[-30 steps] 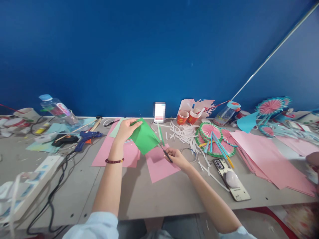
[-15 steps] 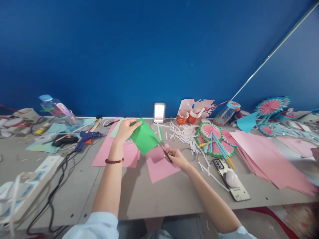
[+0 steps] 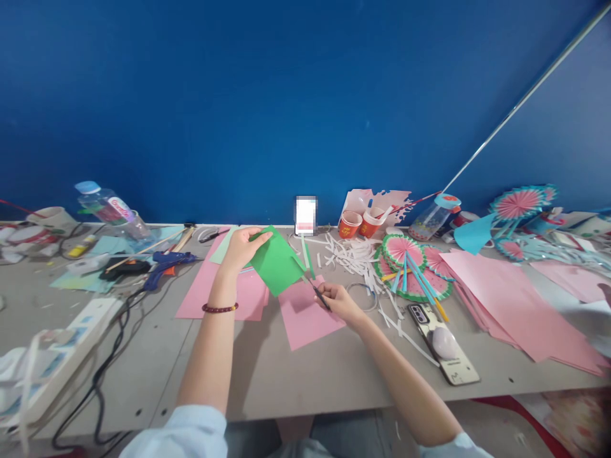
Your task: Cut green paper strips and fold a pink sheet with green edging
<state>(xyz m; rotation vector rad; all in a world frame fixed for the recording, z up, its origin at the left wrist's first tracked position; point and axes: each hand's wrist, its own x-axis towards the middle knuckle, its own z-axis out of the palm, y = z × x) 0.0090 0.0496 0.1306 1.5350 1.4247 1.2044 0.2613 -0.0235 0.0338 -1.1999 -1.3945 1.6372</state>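
My left hand (image 3: 242,248) pinches the top corner of a green paper sheet (image 3: 277,264) and holds it up above the table. My right hand (image 3: 340,302) is closed on small black scissors (image 3: 319,295), whose blades meet the sheet's right edge. A narrow green strip (image 3: 306,253) stands off that edge. Pink paper sheets (image 3: 305,318) lie flat under both hands.
A blue glue gun (image 3: 165,264), cables and a power strip (image 3: 62,350) lie at the left, with a water bottle (image 3: 107,207) behind. White paper scraps (image 3: 353,254), red cups (image 3: 360,224), paper fans (image 3: 410,267), a phone (image 3: 442,343) and a pink paper stack (image 3: 515,305) fill the right.
Almost nothing differs; another person's hand at the far right edge has drawn back out of view.
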